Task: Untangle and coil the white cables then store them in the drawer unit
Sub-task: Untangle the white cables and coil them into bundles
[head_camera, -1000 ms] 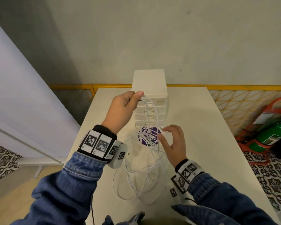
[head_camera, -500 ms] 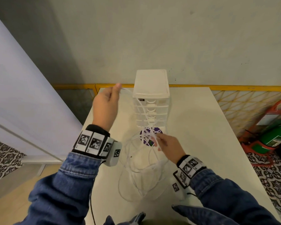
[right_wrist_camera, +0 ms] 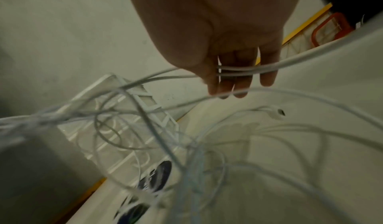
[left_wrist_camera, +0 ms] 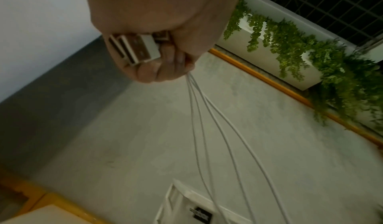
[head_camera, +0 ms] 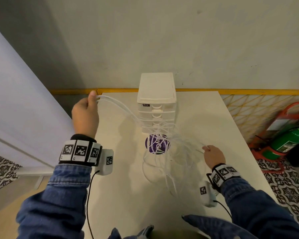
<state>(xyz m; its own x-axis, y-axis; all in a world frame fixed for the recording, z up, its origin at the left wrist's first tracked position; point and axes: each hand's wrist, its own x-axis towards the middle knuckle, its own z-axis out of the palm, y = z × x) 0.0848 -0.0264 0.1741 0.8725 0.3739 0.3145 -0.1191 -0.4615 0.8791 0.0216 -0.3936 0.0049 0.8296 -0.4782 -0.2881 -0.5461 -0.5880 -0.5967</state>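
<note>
My left hand (head_camera: 85, 116) grips the plugs (left_wrist_camera: 134, 49); my right hand (head_camera: 213, 156) pinches the light, floppy white cables (head_camera: 162, 152). Plugs hold best.

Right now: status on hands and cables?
Left hand grips cable plugs. Right hand holds strands. Cables tangled, uncoiled, draped across drawer unit; drawers shut.

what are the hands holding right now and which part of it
Left hand grips the white cables at their plug ends; right hand hooks two strands partway along.
</note>
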